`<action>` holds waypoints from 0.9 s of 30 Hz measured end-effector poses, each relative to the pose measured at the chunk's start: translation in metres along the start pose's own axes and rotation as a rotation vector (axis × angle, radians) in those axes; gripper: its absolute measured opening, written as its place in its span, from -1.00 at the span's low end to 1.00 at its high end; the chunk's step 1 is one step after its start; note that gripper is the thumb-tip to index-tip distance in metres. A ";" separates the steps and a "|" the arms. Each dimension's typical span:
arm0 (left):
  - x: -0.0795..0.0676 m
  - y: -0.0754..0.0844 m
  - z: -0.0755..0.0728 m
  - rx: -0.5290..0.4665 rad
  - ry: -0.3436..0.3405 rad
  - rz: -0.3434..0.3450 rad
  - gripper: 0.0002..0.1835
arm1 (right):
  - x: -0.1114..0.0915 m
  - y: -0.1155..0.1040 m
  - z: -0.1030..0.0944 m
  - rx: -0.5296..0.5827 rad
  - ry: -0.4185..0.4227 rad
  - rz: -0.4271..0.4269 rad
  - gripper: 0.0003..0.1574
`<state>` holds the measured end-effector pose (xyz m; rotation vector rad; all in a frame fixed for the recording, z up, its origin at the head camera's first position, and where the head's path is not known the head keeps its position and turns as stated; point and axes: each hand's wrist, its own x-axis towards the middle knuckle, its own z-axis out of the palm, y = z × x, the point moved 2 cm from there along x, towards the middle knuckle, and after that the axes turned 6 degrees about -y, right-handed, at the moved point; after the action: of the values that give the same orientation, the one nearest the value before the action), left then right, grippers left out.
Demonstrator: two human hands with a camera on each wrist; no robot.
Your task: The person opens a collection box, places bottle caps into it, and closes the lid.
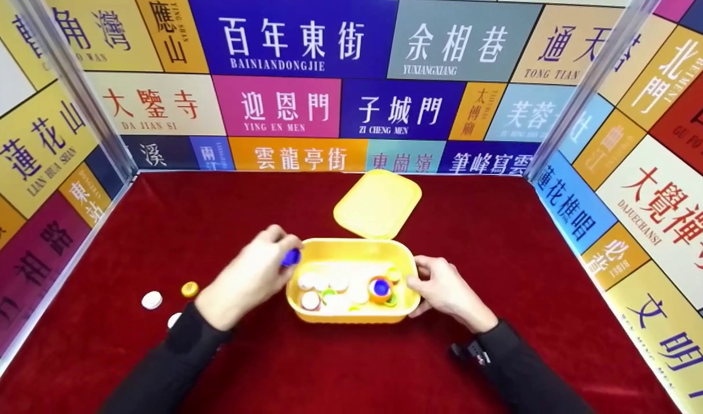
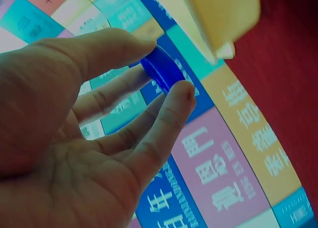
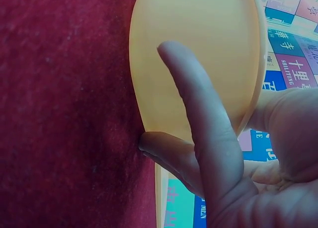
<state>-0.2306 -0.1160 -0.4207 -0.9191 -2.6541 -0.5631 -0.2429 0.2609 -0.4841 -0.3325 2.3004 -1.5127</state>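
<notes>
Between thumb and fingertip, my left hand [image 1: 253, 270] pinches a blue bottle cap [image 2: 163, 69] by its edges. It is at the left end of a yellow plastic box [image 1: 351, 317], near the rim. My right hand [image 1: 449, 290] holds the box's other end, thumb at the rim and fingers against the outer wall [image 3: 208, 34]. Several caps lie inside the box: white ones [image 1: 311, 300] at the left, a blue cap [image 1: 381, 286] set in an orange one at the right, and some green pieces [image 1: 329, 296].
A yellow lid [image 1: 379, 202] lies behind the box on the dark red cloth [image 1: 340, 368]. Left of my left forearm are a white cap [image 1: 152, 299], a yellow cap [image 1: 189, 288] and another white cap [image 1: 174, 319], partly covered by the sleeve. Printed panels [image 1: 294, 37] stand around the table.
</notes>
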 end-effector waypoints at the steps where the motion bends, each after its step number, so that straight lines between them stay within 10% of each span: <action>1: 0.002 0.003 0.004 -0.003 -0.011 0.014 -0.73 | 0.000 0.000 0.000 0.001 0.000 0.000 -0.41; 14: 0.025 0.015 0.045 0.071 -0.159 0.070 -0.74 | 0.001 0.000 0.002 0.015 0.008 0.003 -0.40; 27: 0.024 0.015 0.048 0.071 -0.166 0.052 -0.71 | 0.000 0.001 0.001 0.013 0.006 0.002 -0.40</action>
<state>-0.2455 -0.0712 -0.4504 -1.0527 -2.7670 -0.3934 -0.2427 0.2597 -0.4852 -0.3221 2.2939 -1.5289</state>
